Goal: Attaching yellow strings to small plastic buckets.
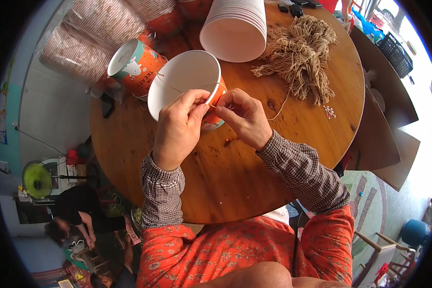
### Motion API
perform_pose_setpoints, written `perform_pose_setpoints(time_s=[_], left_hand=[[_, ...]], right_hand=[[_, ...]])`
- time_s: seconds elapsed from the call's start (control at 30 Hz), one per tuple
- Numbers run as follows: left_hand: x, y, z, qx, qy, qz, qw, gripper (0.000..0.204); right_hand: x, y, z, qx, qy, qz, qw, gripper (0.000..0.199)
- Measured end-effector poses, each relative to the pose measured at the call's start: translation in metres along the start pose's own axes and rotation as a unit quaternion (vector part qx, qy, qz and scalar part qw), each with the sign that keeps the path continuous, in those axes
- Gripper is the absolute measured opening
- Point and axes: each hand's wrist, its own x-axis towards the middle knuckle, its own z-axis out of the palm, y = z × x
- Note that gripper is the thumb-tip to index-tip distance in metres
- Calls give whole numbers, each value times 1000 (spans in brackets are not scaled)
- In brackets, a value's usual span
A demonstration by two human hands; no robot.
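Observation:
A paper bucket (180, 72), white inside and printed orange and green outside, lies tilted with its mouth toward me. My left hand (180, 126) is closed on its near right rim, fingers inside and thumb outside. A thin tan cord (168, 85) crosses the mouth from a hole on the far left wall. Against the outer wall, my right hand (245, 117) is closed in a pinch, with cord between thumb and fingertips; the exact end is hidden. More cord trails from behind this hand toward a bundle of tan cords (300, 55).
A stack of white paper buckets (233, 36) lies at the back, and an upended orange bucket (138, 69) sits left. Bagged bucket stacks (84, 41) fill the far left. Small pale beads (329, 112) lie on the round wooden table (230, 182). Two people sit at lower left.

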Motion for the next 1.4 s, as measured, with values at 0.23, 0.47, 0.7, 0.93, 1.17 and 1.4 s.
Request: perform_pose_setpoints(time_s=[0.23,0.47,0.7,0.93,1.17,1.4], left_hand=[[2,10,1,30,-21,22,999,13],[0,4,2,17,-20,13,1000,16],[0,5,2,7,-21,-6,1000,19],[1,8,4,-2,-23,3,1000,26],[2,13,5,-21,-51,-7,998,30],[6,5,-13,-24,-107,-61,992,20]], right_hand=[[1,-1,0,6,28,37,999,14],[1,1,0,47,50,50,996,13],[0,0,3,45,44,41,997,13],[-2,2,6,61,60,46,995,15],[-4,1,6,-21,51,22,998,11],[-8,0,8,-66,52,-15,996,16]])
